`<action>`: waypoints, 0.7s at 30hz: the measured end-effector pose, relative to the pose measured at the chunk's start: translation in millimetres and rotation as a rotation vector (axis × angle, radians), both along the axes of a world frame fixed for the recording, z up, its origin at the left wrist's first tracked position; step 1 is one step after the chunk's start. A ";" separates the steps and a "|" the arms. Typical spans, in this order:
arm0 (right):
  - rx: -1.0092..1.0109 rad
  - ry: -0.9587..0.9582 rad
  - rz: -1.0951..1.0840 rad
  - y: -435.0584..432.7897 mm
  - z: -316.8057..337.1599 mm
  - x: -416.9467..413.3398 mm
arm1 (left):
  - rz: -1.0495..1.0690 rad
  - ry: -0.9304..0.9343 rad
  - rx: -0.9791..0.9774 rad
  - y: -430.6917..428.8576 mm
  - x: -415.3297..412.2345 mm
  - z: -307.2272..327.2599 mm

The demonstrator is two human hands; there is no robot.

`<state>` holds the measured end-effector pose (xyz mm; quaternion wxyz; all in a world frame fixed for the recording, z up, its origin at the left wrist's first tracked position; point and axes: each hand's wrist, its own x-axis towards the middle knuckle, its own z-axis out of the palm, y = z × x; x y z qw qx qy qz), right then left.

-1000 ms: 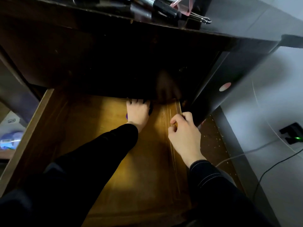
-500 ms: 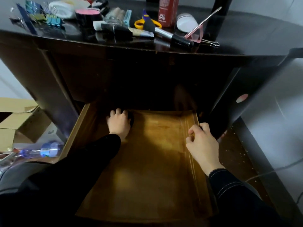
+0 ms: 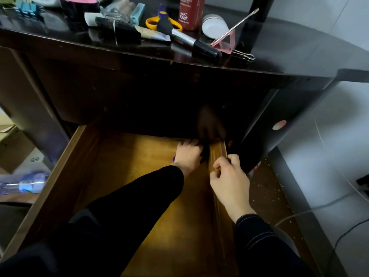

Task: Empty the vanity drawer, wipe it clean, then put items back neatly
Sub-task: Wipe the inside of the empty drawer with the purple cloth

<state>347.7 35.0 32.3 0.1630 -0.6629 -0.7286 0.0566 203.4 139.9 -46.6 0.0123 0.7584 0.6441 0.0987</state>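
Where shadowed, left hand (image 3: 188, 156) partly indistinct.

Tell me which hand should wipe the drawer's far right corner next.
Left. The left hand lies on the dark cloth at that corner of the drawer; the right hand is busy gripping the drawer's right wall, probably steadying it.

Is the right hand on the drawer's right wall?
Touching: the head view shows the right hand curling its fingers over the drawer's right wall.
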 end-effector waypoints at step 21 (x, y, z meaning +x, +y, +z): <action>-0.058 -0.013 0.050 -17.4 7.1 2.5 | -0.185 -0.565 -0.497 -145.9 -59.3 57.0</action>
